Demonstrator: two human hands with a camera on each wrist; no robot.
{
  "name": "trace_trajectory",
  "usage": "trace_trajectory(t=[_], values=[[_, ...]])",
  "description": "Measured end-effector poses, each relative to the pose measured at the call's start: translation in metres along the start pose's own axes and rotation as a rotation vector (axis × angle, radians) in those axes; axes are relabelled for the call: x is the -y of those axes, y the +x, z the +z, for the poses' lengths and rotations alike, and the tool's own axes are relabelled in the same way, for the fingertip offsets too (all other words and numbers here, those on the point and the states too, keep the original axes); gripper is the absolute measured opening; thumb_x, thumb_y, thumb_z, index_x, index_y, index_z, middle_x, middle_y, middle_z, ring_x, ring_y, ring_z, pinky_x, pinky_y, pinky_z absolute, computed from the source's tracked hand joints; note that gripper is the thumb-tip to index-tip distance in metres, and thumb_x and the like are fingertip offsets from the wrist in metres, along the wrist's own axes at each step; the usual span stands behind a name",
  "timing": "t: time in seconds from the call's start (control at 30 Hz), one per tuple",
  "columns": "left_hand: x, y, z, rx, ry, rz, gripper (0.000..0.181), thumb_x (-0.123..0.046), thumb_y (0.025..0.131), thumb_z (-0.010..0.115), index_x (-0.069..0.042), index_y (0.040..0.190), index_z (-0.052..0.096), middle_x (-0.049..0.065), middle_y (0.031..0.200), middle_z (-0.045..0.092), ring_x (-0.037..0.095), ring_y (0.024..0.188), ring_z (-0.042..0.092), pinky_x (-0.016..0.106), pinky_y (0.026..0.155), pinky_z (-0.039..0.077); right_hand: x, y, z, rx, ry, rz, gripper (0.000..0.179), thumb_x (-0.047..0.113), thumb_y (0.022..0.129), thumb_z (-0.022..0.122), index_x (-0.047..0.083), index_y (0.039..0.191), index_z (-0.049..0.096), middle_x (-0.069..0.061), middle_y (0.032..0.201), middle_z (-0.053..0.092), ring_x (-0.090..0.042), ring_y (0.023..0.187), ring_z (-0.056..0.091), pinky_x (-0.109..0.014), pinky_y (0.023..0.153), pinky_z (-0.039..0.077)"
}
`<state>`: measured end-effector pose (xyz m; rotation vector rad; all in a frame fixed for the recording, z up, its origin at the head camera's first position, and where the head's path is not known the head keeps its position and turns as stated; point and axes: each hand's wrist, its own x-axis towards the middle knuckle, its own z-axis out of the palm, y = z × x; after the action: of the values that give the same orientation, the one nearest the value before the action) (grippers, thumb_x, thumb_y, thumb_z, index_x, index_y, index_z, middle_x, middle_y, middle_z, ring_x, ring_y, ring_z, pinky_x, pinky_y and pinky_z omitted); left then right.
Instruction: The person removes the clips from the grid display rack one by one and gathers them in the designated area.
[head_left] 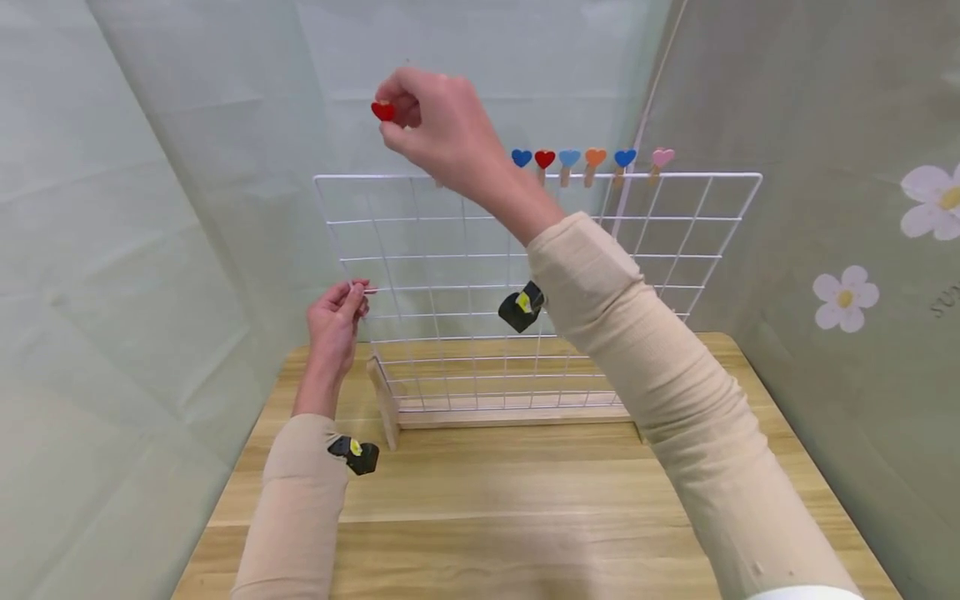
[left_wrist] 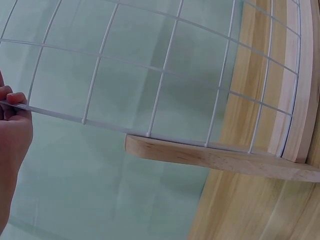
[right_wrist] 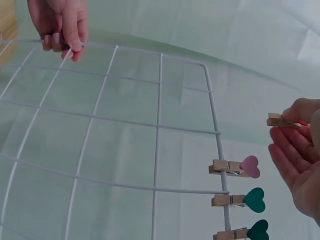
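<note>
Right hand [head_left: 446, 125] way up high, thumb and fingers pinching red clip [head_left: 382, 111] above grid [head_left: 469, 287], clear of top rail [head_left: 367, 177]. Left hand [head_left: 335, 321] clamped on grid's left edge, fingers curled round wire. Hands well apart. Pink clip [right_wrist: 250, 166] nearest top-left corner [right_wrist: 205, 65], decent open stretch between them. Wood base [head_left: 517, 420] below both hands.

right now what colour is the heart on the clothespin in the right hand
Red; that clothespin's heart shows best in the head view.
</note>
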<state>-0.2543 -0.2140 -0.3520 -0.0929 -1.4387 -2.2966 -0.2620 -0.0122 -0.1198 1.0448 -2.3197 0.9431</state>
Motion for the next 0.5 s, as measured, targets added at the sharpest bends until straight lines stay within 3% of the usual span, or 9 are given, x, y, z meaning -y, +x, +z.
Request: trace_trajectory(t=[0.13,0.3,0.5], values=[[0.0,-0.001,0.0,0.004,-0.004,0.0,0.024,0.004,0.097,0.052,-0.006,0.084,0.07,0.004,0.078,0.067,0.012,0.065,0.048,0.019,0.06,0.042,0.001,-0.008,0.003,-0.037,0.087,-0.079,0.025,0.006,0.092,0.062,-0.003,0.115,0.057,-0.009,0.102,0.067,-0.01,0.088,0.063,-0.013,0.081,0.046],[-0.002,0.0,0.0,0.023,-0.009,-0.001,0.024,0.005,0.097,0.051,-0.006,0.085,0.069,0.004,0.079,0.066,0.012,0.066,0.048,0.019,0.061,0.042,-0.005,-0.024,0.01,-0.024,0.026,-0.211,0.015,0.003,0.092,0.061,-0.006,0.104,0.062,-0.011,0.1,0.065,-0.013,0.084,0.066,-0.015,0.079,0.049],[-0.002,0.001,-0.001,0.026,-0.07,-0.014,0.025,0.006,0.097,0.05,-0.004,0.084,0.069,0.006,0.08,0.065,0.012,0.064,0.045,0.019,0.06,0.041,-0.018,-0.049,0.025,-0.02,0.004,-0.254,0.016,0.003,0.09,0.062,-0.005,0.103,0.068,-0.013,0.099,0.066,-0.016,0.079,0.065,-0.017,0.077,0.048]])
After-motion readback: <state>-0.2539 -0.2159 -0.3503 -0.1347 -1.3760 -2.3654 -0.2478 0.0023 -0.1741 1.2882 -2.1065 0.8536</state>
